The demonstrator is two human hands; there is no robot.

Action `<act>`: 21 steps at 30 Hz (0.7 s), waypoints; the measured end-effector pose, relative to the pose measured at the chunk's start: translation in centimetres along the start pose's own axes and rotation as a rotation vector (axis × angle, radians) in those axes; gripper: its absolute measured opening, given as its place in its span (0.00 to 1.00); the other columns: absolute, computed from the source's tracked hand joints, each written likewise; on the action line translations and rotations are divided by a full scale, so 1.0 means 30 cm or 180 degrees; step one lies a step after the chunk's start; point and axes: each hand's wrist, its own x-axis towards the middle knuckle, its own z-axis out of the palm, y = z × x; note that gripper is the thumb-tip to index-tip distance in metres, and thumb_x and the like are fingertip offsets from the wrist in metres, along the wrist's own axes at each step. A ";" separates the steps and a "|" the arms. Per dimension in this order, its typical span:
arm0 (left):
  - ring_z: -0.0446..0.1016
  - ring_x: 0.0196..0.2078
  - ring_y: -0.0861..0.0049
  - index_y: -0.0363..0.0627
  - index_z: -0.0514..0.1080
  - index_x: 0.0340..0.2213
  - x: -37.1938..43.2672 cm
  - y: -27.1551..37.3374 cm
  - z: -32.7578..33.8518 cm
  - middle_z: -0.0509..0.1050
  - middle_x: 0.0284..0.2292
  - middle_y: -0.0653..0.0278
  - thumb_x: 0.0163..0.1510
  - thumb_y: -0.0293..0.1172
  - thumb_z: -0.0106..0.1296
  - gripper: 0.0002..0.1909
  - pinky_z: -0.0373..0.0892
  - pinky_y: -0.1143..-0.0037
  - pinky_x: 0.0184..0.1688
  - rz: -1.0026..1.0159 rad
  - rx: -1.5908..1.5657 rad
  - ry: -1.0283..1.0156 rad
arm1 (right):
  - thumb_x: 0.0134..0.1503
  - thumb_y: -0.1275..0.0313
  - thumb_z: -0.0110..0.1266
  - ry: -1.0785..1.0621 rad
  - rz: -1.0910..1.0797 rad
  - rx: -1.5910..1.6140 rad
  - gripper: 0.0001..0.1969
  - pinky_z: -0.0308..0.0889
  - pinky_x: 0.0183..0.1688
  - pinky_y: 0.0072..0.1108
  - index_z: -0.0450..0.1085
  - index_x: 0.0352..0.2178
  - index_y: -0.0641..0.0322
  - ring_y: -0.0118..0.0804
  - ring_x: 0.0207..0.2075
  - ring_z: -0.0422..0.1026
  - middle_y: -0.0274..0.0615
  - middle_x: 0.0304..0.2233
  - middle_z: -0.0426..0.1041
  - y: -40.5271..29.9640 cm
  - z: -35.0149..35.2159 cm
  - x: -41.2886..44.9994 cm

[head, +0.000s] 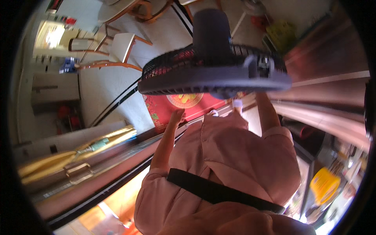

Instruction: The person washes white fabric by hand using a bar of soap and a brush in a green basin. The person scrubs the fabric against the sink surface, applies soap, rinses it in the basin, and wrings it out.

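An electric fan [214,73] with a dark wire grille and a grey rim is before me, its motor housing turned away from my body. My right forearm reaches to the underside of the rim, where the fan hides my right hand. Whether that hand grips the fan cannot be told, and the fan's support is not visible. My left hand [178,115] hangs below and left of the rim, apart from the fan, with nothing seen in it. Beneath lies a red patterned mat [158,110], partly covered by the fan.
A doorway threshold [191,122] runs under me beside the mat. White-seated wooden chairs [120,45] stand at upper left. A door with a metal handle [79,173] and yellow cloth [53,161] is at lower left. A yellow container [324,185] is at lower right.
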 end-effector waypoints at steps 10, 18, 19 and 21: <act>0.73 0.27 0.82 0.47 0.70 0.36 0.156 0.403 -0.041 0.73 0.26 0.68 0.54 0.48 0.51 0.17 0.68 0.80 0.25 0.0642 0.1256 -0.0101 | 0.52 0.57 0.52 0.0458 0.0203 0.1191 0.15 0.66 0.27 0.25 0.70 0.36 0.55 0.33 0.26 0.72 0.37 0.29 0.75 0.460 0.178 -0.353; 0.73 0.30 0.80 0.47 0.68 0.45 0.378 0.527 0.278 0.74 0.34 0.67 0.52 0.42 0.55 0.21 0.68 0.78 0.29 0.0525 0.2133 -0.0680 | 0.56 0.66 0.49 0.1121 0.0130 0.0715 0.12 0.66 0.20 0.21 0.71 0.36 0.63 0.30 0.22 0.72 0.40 0.27 0.75 0.931 0.068 -0.520; 0.73 0.30 0.80 0.47 0.68 0.45 0.391 0.538 0.349 0.74 0.34 0.67 0.52 0.42 0.55 0.21 0.68 0.78 0.29 0.0550 0.2182 -0.0740 | 0.56 0.67 0.49 0.1241 0.0152 0.0555 0.12 0.67 0.20 0.20 0.72 0.36 0.64 0.30 0.21 0.71 0.41 0.27 0.74 1.022 0.041 -0.534; 0.73 0.35 0.77 0.46 0.61 0.51 0.443 0.539 0.467 0.73 0.40 0.66 0.51 0.43 0.56 0.29 0.69 0.76 0.33 0.0745 0.2069 -0.0361 | 0.56 0.67 0.48 0.1456 0.0498 0.0417 0.12 0.67 0.21 0.20 0.72 0.35 0.66 0.29 0.23 0.72 0.41 0.27 0.74 1.155 -0.005 -0.622</act>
